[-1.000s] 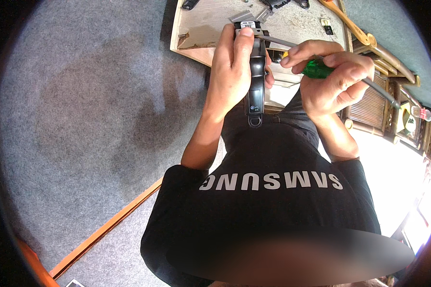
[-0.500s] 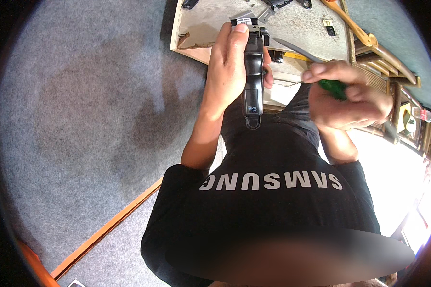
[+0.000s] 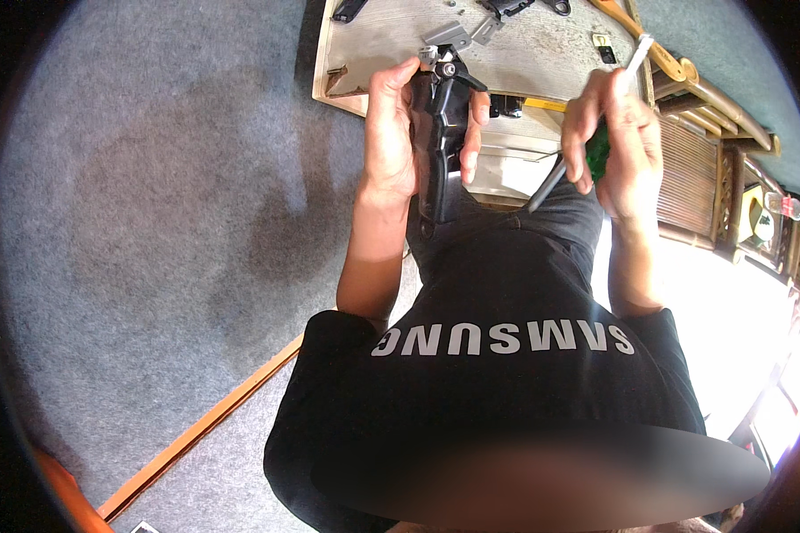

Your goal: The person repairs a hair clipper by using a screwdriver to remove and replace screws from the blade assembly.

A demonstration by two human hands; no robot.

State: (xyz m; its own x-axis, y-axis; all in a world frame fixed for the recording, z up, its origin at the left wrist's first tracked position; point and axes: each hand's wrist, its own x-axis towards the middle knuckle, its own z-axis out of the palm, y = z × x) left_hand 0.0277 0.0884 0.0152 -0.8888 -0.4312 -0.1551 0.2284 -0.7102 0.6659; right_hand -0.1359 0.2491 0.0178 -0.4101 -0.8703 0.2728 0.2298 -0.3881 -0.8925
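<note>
My left hand (image 3: pixel 388 133) is closed around a black handheld device (image 3: pixel 442 147) with a contoured, grip-shaped plastic body. It has a small loop at its near end and a metal part with a round bolt or nut at its far end. My right hand (image 3: pixel 627 147) grips a green-handled tool (image 3: pixel 599 151), held apart from the device on its right. A grey rod-like end points down and left from the fist; a pale metal end sticks out beyond the fingers. The fingers hide how these join, so I cannot tell the tool's exact kind.
A pale wooden worktop (image 3: pixel 382 49) beyond my hands bears metal brackets (image 3: pixel 446 35) and black parts (image 3: pixel 351 9). A small black-and-cream piece (image 3: pixel 604 49) lies at its right. Below its edge is a yellow strip (image 3: pixel 545 104). A slatted bamboo seat (image 3: pixel 684 182) stands at the right.
My left hand has turned the device, bringing the bolt into view. My right hand has swung upright and turned the tool, so its grey end now points down and left rather than away.
</note>
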